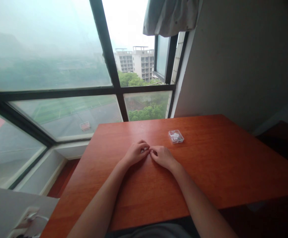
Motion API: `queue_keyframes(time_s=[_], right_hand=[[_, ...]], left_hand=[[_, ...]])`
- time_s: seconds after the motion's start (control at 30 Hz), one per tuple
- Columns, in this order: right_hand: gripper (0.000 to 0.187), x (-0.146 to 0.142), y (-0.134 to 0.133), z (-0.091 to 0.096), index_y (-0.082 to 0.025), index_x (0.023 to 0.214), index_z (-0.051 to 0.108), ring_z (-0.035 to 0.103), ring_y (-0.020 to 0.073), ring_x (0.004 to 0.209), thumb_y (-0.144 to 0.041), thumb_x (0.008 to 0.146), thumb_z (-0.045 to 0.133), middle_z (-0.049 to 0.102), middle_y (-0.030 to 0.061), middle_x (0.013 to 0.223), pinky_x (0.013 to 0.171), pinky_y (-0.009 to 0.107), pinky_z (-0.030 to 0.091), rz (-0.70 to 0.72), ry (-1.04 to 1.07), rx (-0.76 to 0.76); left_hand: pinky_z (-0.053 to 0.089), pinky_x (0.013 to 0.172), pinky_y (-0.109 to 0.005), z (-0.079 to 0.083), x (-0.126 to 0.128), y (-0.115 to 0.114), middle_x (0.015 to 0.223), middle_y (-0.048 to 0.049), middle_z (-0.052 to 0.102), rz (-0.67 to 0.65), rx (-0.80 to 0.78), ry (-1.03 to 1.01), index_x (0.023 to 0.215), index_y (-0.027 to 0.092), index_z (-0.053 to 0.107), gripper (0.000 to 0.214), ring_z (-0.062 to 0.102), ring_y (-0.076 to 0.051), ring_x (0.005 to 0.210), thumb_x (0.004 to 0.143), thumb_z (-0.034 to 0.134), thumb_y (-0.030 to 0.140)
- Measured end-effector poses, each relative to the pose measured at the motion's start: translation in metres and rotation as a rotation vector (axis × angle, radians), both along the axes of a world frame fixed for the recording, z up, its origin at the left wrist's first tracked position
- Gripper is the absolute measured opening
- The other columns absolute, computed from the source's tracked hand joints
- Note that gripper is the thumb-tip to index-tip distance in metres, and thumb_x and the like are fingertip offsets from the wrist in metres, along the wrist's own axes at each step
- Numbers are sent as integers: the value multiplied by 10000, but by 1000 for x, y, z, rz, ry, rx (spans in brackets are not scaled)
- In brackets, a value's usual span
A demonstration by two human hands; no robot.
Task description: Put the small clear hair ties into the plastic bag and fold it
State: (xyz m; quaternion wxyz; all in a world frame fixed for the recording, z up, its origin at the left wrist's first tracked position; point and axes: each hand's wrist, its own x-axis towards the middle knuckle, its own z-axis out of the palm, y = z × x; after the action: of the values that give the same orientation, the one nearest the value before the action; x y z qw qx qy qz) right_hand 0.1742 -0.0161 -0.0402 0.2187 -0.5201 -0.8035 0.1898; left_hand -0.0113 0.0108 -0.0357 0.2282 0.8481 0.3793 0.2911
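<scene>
Both hands rest over the middle of the reddish-brown wooden table (208,165), their fingertips meeting. My left hand (137,152) has its fingers curled and closed in a pinch. A small pale patch shows between its thumb and fingers, too small to name. My right hand (162,156) is closed too, thumb and index finger pressed together against the left fingertips. Whatever lies between the fingertips is hidden. Beyond the right hand, a little to its right, sits a clear plastic box (176,136) with small whitish and grey pieces inside; neither hand touches it.
Large windows with a dark frame (84,92) run along the far and left sides. A grey curtain (171,18) hangs above an opened pane. A plain wall (240,66) stands at the right. At lower left, a plug with a white cable sits in a socket (27,218).
</scene>
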Motion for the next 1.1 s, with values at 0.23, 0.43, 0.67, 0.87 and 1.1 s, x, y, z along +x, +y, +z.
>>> queue_keyframes(time_s=[0.23,0.43,0.67,0.87,1.1], right_hand=[[218,1,0,-2,-248,981,680,646,166,846,-233,859,500,715,19,914,741,228,437,0,15,21],[206,1,5,-8,-224,946,680,627,169,837,-217,859,494,700,35,921,757,241,448,-60,63,111],[238,32,23,-12,-184,1012,645,542,233,1006,-228,839,488,641,98,1025,934,370,400,-463,81,428],[443,69,37,-31,-153,1211,528,361,325,1242,-376,829,513,423,186,1352,1010,491,328,-698,11,445],[500,73,43,-49,-163,1277,459,393,305,1239,-300,797,492,434,172,1333,1021,455,346,-665,28,359]], left_hand=[[450,724,-239,-1,0,0,922,-53,600,4,11,2,914,177,682,167,567,-129,776,838,547,240],[457,743,-247,-3,0,1,930,-55,599,5,4,6,920,179,682,178,569,-133,790,826,534,210],[465,730,-238,-1,0,0,960,-56,598,7,-40,2,935,185,680,187,574,-126,775,821,536,221],[467,719,-240,1,0,-1,955,-58,600,13,-43,-2,922,180,685,189,571,-124,764,815,534,217],[468,708,-248,2,0,0,952,-62,603,7,-56,-23,916,176,689,185,567,-125,753,812,542,221]])
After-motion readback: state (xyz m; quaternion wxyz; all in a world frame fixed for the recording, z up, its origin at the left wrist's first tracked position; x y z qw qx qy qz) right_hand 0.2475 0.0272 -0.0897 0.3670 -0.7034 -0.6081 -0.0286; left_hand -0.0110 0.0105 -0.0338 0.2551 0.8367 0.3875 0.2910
